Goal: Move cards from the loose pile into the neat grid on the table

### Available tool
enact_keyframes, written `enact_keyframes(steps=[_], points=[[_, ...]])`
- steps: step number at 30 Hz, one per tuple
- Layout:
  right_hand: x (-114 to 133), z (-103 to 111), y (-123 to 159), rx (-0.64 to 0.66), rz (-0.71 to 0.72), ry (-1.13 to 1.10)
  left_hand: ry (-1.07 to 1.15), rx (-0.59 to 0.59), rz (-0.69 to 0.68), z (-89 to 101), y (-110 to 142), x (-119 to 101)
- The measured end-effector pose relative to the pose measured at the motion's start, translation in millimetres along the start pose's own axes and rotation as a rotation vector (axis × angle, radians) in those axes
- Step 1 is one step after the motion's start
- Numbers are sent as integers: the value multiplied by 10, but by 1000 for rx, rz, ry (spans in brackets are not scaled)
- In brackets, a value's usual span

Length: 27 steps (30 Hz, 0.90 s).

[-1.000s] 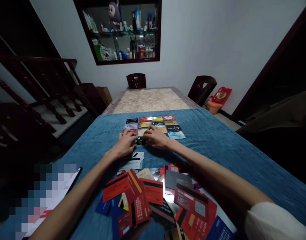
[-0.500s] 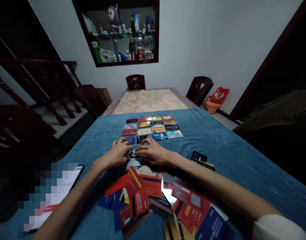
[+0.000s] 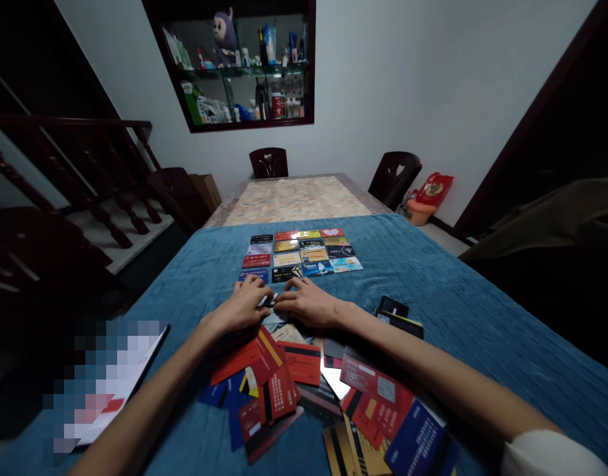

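My left hand (image 3: pixel 247 305) and my right hand (image 3: pixel 306 304) meet just below a neat grid of plastic cards. Between them lies a pale card (image 3: pixel 274 318) with a dark stripe. The curled fingers of both hands hold it from either side and hide most of it. Just beyond my fingertips is the grid's nearest row, with a blue card (image 3: pixel 257 276), a black card (image 3: pixel 286 274) and a blue picture card (image 3: pixel 317 268). Closer to me, below my wrists, spreads a loose heap of overlapping cards, among them a red card (image 3: pixel 304 363) and a dark blue card (image 3: pixel 417 439).
A blue cloth (image 3: pixel 184 277) covers the near part of the table. Right of my right forearm sits a small stack of dark cards (image 3: pixel 399 320). A phone (image 3: pixel 135 377), partly blurred out, lies at the left. Chairs (image 3: pixel 268 162) stand around the far end.
My left hand has shifted right, closer to my right hand, and the pale card between them is more covered. The grid and the heap look the same.
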State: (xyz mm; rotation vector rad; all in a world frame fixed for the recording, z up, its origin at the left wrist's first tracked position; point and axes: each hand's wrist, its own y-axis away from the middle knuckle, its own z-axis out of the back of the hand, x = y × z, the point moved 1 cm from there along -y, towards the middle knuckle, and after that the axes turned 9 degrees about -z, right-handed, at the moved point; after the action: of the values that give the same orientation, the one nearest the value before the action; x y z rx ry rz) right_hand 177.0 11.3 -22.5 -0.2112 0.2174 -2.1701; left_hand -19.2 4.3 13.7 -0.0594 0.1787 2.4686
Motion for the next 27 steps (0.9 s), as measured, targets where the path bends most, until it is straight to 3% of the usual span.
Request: enact_keyframes(steps=[7, 13, 20, 27], points=[[-70, 55, 137, 4, -38, -44, 10, -101, -80, -68, -53, -140], [-102, 107, 237, 41, -77, -77, -33, -117, -118, -139, -84, -218], [-118, 138, 271, 52, -118, -63, -11, -50, -124, -36, -40, -277], [-149, 144, 294, 50, -153, -10, -22, 26, -99, 18, -227, -430]])
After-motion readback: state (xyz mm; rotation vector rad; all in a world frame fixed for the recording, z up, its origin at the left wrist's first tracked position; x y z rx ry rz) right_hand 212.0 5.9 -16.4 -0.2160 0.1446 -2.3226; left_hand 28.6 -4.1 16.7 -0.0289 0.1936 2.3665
